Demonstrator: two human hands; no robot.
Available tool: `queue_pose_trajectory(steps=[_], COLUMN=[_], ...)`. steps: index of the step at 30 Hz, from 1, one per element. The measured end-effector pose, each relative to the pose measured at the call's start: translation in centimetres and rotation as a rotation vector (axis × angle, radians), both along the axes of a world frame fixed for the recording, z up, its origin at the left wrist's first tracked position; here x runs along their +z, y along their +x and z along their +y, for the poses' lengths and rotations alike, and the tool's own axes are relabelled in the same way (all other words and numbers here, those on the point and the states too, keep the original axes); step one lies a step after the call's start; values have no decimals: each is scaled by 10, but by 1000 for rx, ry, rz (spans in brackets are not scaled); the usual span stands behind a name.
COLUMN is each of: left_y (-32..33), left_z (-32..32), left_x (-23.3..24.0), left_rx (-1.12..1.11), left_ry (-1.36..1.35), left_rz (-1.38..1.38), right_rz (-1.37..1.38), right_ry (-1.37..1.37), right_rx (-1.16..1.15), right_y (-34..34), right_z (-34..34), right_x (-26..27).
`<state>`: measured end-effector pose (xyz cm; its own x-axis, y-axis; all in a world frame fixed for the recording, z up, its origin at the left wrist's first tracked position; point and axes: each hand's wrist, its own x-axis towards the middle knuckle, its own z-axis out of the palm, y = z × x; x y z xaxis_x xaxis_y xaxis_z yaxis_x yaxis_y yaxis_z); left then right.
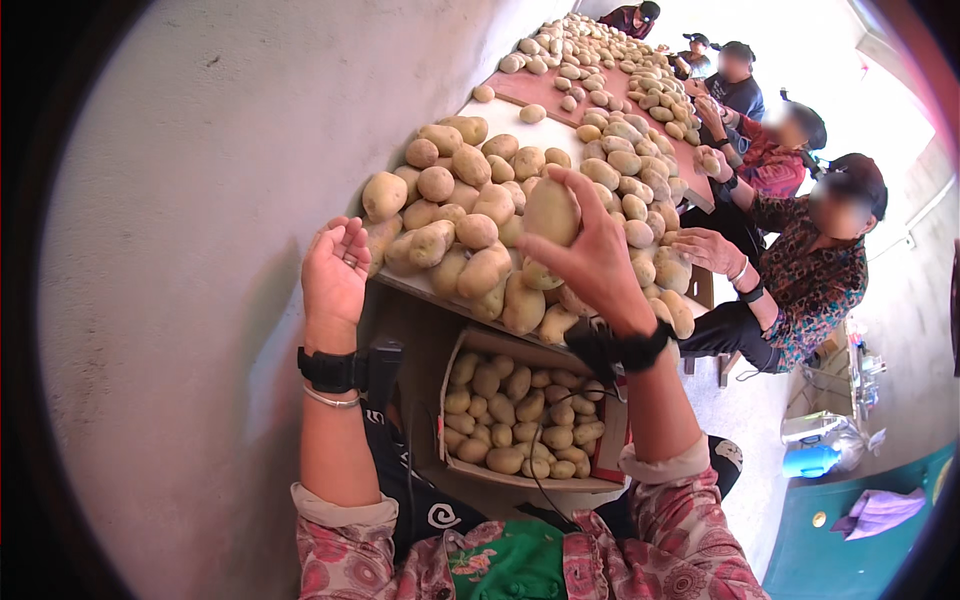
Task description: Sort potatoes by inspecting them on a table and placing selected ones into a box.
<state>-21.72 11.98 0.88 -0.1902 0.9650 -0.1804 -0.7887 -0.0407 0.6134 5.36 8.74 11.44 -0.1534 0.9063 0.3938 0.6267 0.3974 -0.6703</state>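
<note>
A large pale potato [553, 212] is gripped between the thumb and fingers of my right hand [592, 251], just above the heap. My left hand [335, 270] is raised at the table's left corner, palm turned up, fingers slightly curled, with nothing in it. Beside it lies a heap of potatoes [472, 225] that covers the near end of the table. Under the table edge, in front of my lap, stands an open cardboard box [448, 420] filled with potatoes [517, 409]. A black strap circles each of my wrists.
A bare wall [187, 225] runs along the left side. Several people sit down the table's right side; the nearest person's hand [709, 251] touches the heap. More potatoes [600, 52] spread over the far table. A thin black cable [534, 442] hangs across the box.
</note>
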Motion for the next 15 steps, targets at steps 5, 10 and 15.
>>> queue_pose_trajectory(steps=[5,10,15], left_y=[-4,-8,-12], left_z=[-1,-2,5], left_x=[0,1,-5], left_rx=[31,12,4], left_ry=[-14,10,9], left_rz=[16,32,23], right_rz=[-378,-620,-329], right_ry=[-130,-232,123], right_rx=[-124,-157,-33], right_y=[13,30,38], right_z=[49,58,27], right_x=[-47,-69,-45])
